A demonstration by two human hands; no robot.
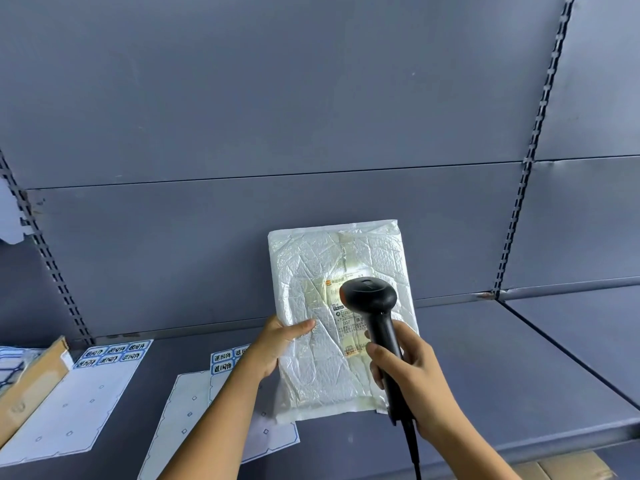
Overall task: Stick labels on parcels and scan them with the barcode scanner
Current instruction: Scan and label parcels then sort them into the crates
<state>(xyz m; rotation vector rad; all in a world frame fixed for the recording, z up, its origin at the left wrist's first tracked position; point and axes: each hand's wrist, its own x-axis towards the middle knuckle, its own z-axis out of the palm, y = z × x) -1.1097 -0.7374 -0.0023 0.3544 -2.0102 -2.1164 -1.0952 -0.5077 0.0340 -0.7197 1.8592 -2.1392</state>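
Standing upright over the grey shelf [502, 368], the white parcel [311, 271] is being lit by the barcode scanner [370, 299], whose head is hiding part of its shipping label [346, 327]. Sticker sheets [110, 356] are lying to the left. The left hand [277, 344] is pinching the parcel's left edge; the right hand [410, 372] is gripping the scanner's handle.

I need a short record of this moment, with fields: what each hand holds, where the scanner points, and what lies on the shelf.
left: left hand holds the side edge of the white crinkled plastic parcel
right: right hand grips the black handheld barcode scanner
scanner aim: at the lit printed shipping label on the parcel
grey metal shelf: white backing sheets with blue labels; brown cardboard box
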